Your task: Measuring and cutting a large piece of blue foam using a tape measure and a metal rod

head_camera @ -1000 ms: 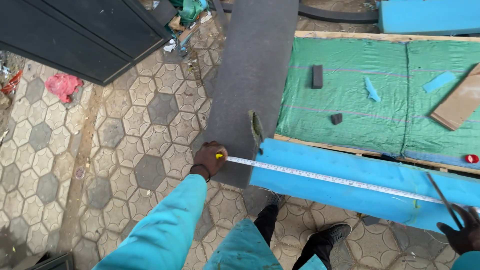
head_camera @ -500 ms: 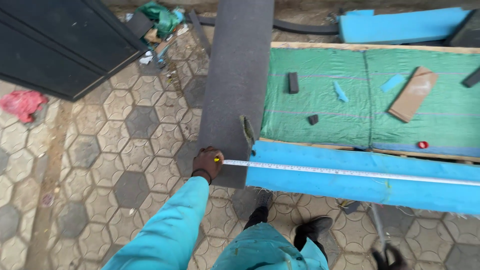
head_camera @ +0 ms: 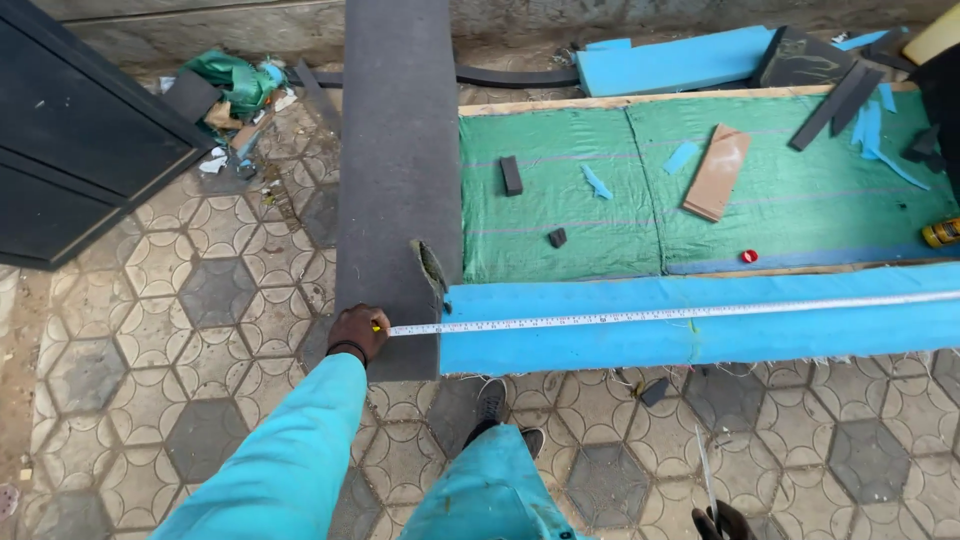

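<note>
1. Gripping the near end of the tape measure [head_camera: 640,317], our left hand [head_camera: 358,331] is closed around its yellow tip and pressing it onto the grey foam slab [head_camera: 400,150], just left of the blue foam strip [head_camera: 700,325].
2. We are running the tape along the blue foam strip, from past its left end out beyond the right edge of view; to read it well we judge it should lie taut and straight along the strip, without sagging.
3. We are holding the tip still; any slip away from the strip's left end would likely spoil the reading.
4. Our right hand [head_camera: 722,522] is showing only partly, below the blue foam strip, with a thin rod-like thing [head_camera: 703,470] rising from it; we cannot tell whether its grip is clenched.
5. Behind the blue foam strip, the desk [head_camera: 600,240] with green sheeting is carrying foam offcuts and a brown board piece [head_camera: 717,172].
</note>
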